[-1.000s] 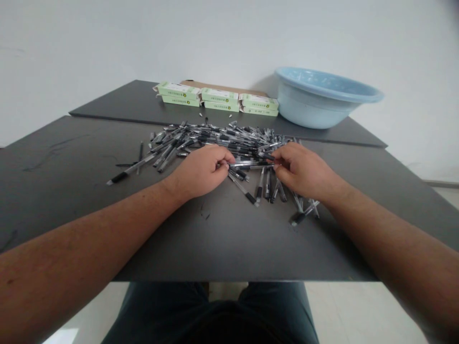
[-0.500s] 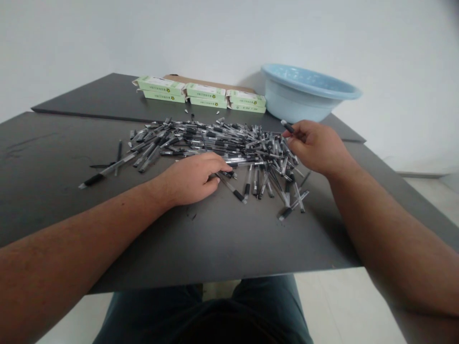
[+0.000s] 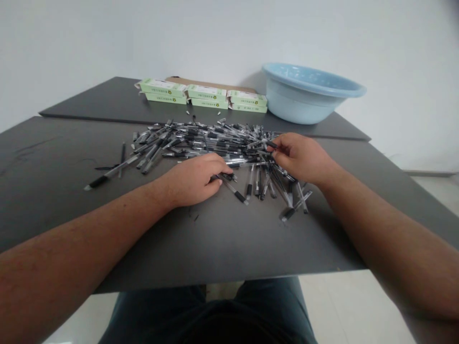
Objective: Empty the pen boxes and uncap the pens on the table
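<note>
A heap of clear pens with black grips [image 3: 204, 138] lies across the table in front of me. My left hand [image 3: 195, 180] rests at the near side of the heap, its fingers curled round a few pens [image 3: 230, 177] whose ends show past the fingertips. The palm hides the rest of them. My right hand [image 3: 301, 155] is at the heap's right side, pinching a pen [image 3: 271, 143] by its black grip between thumb and fingers. Just right of the left fingertips, a loose pen [image 3: 240, 196] lies on the tabletop.
Green and white boxes [image 3: 208, 97] stand stacked in pairs at the back of the grey table [image 3: 222, 248]. A pale blue basin [image 3: 301, 102] sits at the back right, near the wall. One pen [image 3: 97, 182] lies apart on the left. A gap crosses the tabletop behind the heap.
My right hand has moved left and down with its pen, lowering it among the heap's right side. The left hand has stayed in place. The view has shifted slightly.
</note>
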Motion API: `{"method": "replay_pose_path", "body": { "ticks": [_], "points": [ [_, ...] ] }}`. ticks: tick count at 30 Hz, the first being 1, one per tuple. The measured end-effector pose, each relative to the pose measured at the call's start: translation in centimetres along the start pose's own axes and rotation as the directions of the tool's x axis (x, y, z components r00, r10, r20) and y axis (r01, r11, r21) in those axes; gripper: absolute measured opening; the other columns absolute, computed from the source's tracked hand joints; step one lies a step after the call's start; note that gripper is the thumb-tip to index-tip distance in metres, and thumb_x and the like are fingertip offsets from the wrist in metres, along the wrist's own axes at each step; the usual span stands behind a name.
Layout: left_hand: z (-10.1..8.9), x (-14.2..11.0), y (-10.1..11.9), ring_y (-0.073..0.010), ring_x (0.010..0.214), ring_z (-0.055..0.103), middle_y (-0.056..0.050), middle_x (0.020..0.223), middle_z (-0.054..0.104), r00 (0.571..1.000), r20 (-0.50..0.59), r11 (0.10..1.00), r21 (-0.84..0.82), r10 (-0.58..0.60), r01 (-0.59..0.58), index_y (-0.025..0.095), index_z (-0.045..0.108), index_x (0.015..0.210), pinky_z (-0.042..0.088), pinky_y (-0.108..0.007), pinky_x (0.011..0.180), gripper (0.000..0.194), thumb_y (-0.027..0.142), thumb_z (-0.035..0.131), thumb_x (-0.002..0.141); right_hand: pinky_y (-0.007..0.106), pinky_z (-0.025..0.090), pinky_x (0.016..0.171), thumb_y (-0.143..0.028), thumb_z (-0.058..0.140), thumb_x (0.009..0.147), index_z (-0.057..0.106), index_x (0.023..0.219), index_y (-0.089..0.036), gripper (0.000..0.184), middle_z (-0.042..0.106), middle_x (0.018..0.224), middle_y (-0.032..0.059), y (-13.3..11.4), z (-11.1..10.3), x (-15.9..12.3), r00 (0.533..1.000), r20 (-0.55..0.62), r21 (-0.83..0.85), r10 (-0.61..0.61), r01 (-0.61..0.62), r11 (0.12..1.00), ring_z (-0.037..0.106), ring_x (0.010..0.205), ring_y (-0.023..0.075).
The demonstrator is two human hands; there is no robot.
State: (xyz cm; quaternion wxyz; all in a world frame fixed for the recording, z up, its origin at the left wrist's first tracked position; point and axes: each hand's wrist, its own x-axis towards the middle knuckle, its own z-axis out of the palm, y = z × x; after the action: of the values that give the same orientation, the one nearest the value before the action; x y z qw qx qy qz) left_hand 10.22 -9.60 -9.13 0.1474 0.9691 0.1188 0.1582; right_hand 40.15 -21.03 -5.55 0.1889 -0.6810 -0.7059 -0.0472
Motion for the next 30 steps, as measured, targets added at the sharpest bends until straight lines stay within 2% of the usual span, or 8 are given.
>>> {"method": "replay_pose_path", "body": {
  "ticks": [5,8,12,23,26,30],
  "points": [
    [0.0,-0.2,0.3,-0.0279,0.126,0.070,-0.014,0.131,0.073,0.997,-0.006,0.997,-0.011,-0.071,0.071,0.018,0.072,0.140,0.054,-0.044,0.117,0.047,0.020,0.058,0.095,0.035,0.047,0.078,-0.023,0.060,0.089,0.076,0.100,-0.022,0.019,0.076,0.094,0.0067,-0.5,1.0,-0.1,0.996,0.038,0.033,-0.080,0.079,0.996,0.066,0.084,0.0246],
    [0.1,-0.3,0.3,-0.0279,0.126,0.069,-0.014,0.130,0.071,0.997,-0.026,0.998,-0.002,-0.067,0.067,0.017,0.073,0.139,0.054,-0.043,0.117,0.047,0.020,0.058,0.095,0.035,0.046,0.078,-0.023,0.061,0.090,0.075,0.101,-0.022,0.018,0.075,0.094,0.0070,-0.8,1.3,-0.2,0.992,0.034,0.038,-0.119,0.118,0.992,0.065,0.085,0.0250],
    [0.1,-0.2,0.2,-0.0287,0.125,0.069,-0.016,0.128,0.072,0.999,-0.014,0.999,0.015,-0.039,0.040,0.012,0.077,0.134,0.055,-0.044,0.116,0.044,0.018,0.057,0.095,0.035,0.046,0.077,-0.024,0.061,0.093,0.076,0.103,-0.020,0.018,0.075,0.094,0.0083,-1.3,1.3,-0.4,0.985,0.021,0.034,-0.169,0.169,0.985,0.064,0.083,0.0249],
    [0.1,-0.2,0.2,-0.0263,0.114,0.071,-0.012,0.116,0.072,1.000,-0.021,1.000,-0.001,-0.013,0.013,0.017,0.077,0.111,0.058,-0.041,0.106,0.027,0.013,0.060,0.091,0.034,0.048,0.077,-0.025,0.061,0.097,0.077,0.111,-0.021,0.022,0.077,0.094,0.0070,-3.5,1.7,-1.1,0.967,0.085,0.093,-0.242,0.234,0.968,0.067,0.081,0.0236],
    [0.0,-0.2,0.2,-0.0259,0.107,0.072,-0.012,0.113,0.072,1.000,-0.011,1.000,0.000,-0.021,0.021,0.017,0.077,0.106,0.058,-0.040,0.098,0.023,0.013,0.061,0.091,0.032,0.048,0.076,-0.024,0.062,0.097,0.077,0.111,-0.022,0.020,0.078,0.095,0.0055,-3.7,1.8,-1.2,0.964,0.098,0.114,-0.249,0.238,0.965,0.068,0.081,0.0216],
    [-0.1,-0.2,0.4,-0.0258,0.105,0.071,-0.012,0.110,0.072,1.000,0.015,1.000,-0.009,-0.020,0.020,0.017,0.078,0.104,0.056,-0.041,0.096,0.021,0.016,0.060,0.094,0.031,0.047,0.075,-0.023,0.064,0.097,0.077,0.111,-0.020,0.019,0.077,0.094,0.0048,-3.6,1.9,-1.2,0.956,0.092,0.117,-0.279,0.268,0.956,0.067,0.080,0.0203]
  ]
}}
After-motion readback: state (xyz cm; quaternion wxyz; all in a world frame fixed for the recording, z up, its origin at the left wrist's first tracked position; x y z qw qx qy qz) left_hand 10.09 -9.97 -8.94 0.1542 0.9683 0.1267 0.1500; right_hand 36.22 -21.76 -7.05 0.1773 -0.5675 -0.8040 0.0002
